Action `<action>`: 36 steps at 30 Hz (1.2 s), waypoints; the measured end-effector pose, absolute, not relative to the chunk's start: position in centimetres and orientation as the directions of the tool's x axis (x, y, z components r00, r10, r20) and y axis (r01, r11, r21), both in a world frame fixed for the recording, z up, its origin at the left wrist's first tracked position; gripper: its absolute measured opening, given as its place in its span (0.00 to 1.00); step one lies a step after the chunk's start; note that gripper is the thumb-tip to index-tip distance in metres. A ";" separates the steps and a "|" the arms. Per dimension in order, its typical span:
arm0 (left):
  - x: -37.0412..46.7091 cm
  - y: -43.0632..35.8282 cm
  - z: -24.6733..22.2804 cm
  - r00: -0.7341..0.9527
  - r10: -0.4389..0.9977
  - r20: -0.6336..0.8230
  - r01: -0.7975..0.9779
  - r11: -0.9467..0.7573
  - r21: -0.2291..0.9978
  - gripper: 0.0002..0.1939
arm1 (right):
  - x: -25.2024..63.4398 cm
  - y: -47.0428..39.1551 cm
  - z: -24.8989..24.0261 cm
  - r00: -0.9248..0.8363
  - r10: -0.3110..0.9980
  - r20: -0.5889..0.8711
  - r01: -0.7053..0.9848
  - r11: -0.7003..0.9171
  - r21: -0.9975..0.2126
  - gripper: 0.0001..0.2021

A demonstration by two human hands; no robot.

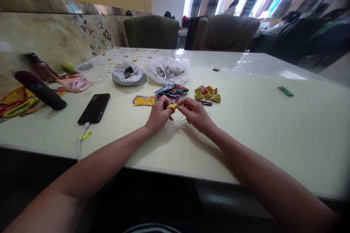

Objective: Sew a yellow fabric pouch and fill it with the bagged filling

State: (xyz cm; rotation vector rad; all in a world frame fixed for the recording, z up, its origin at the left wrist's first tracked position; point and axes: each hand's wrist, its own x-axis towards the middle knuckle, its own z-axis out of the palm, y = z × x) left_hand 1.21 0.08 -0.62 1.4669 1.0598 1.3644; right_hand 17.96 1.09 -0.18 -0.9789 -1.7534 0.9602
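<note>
Gripping a small folded yellow cloth piece [172, 107] between thumb and fingers of the left hand [160, 113], in from the middle of the table's [259, 127] near edge. Holding the right hand [196, 113] just beside it, fingertips at the piece's right end; cannot tell whether closed on anything. Trailing below, between both hands, a fine thread [180, 119]. Lying just beyond: a yellow patch [144, 101], a stack of multicoloured printed pieces [172, 91] and a cluster of puffed yellow pieces [207, 94]. Set farther toward the far edge, two white plastic bags [118, 78] with dark and greyish contents. Resting near the left part of the near edge, a black smartphone [94, 109] on a white cable [80, 143]; toward the right edge, a small green object [286, 91].
</note>
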 end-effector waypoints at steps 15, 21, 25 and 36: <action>1.3 -0.1 -0.6 0.235 0.971 0.045 -0.157 -0.008 0.988 0.16 | 18.4 1.2 0.3 -0.367 0.825 0.431 0.365 0.553 -0.749 0.06; 0.8 0.1 -0.2 0.282 0.959 -0.021 -0.241 0.092 0.966 0.16 | 18.6 1.3 0.4 -0.368 0.881 0.296 0.233 0.395 -0.888 0.09; 0.6 0.4 -0.3 0.302 0.952 -0.054 -0.291 0.146 0.946 0.17 | 18.7 1.4 0.5 -0.303 0.907 0.293 0.209 0.363 -0.908 0.08; 1.1 0.2 -0.5 0.129 0.992 0.017 -0.159 0.004 0.987 0.17 | 18.0 0.7 0.3 -0.323 0.816 0.480 0.363 0.575 -0.733 0.05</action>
